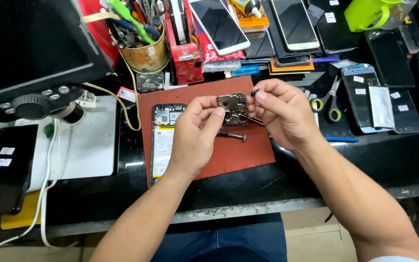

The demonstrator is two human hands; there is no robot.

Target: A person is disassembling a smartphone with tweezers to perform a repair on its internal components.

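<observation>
We look down at a crowded phone-repair worktop, with both of our bare hands raised over a reddish-brown work mat [229, 155] that lies near the middle of the worktop, toward its front edge.

Our left hand [192, 133] pinches a small phone circuit board [232, 107] between thumb and fingertips, gripping it along its left edge. Our right hand [282, 111] meets the board from the right – its thumb and forefinger pressed together on a tiny dark part at the board's upper right corner. The board hangs just above the mat, not resting on it.

We judge the board to be light, thin and stiff, yet fragile – its faces carry metal shields and small parts, so the bare edges look like the safest place to hold, as the left hand does now.

On the mat's left side lies an opened phone [165, 140], its back off and its pale battery showing. A screwdriver [233, 135] rests on the mat just below the board.

Toward the back edge stand a brass-coloured tin of tools [146, 56] and a red tape dispenser [184, 48], with many phones stacked behind. Scissors with yellow-ringed handles [328, 99] lie to the right of the mat. At the left edge sit a white pad [88, 145] and a dark phone [3, 170].
</observation>
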